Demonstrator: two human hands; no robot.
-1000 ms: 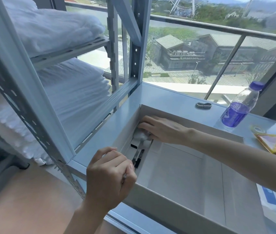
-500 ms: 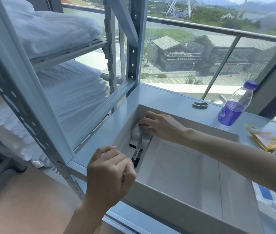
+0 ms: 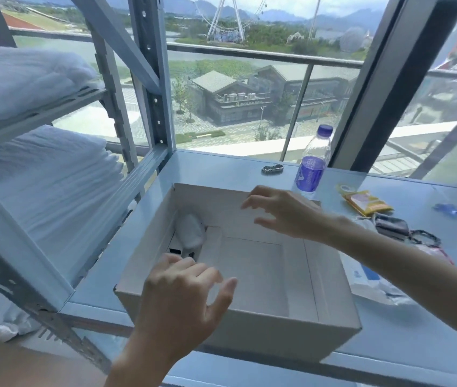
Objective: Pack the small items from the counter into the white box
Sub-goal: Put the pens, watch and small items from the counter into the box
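**Head view.** We stand at the pale blue metal bench by the window. The open white cardboard box sits before us, and we read the clock from its middle, twelve toward the glass.

Our left hand hovers over the box's seven o'clock corner, its grip spread and holding nothing. Our right hand, motion-blurred, hangs above the far wall at one o'clock, fingers likewise splayed and empty.

Already inside at ten o'clock lie a soft white cloth bundle and a small black-and-white piece we cannot identify.

Waiting on the bench:
- a black coiled band at twelve
- a clear plastic bottle with a purple label at one
- a yellow foil sachet at two, with a small blue object farther out
- a dark pouch with tangled cords at three, just behind a white plastic bag with blue print

Folded white towels on a grey steel rack fill nine o'clock.

We judge the band light and limp, best pinched across its middle. The sachet looks thin, slick and easily creased, so we would lift it by an edge. The bottle is likely the heaviest and smoothest item, and calls for a full wrap round its waist. The pouch looks soft, and we would take it by the body so its cords do not trail or snag.
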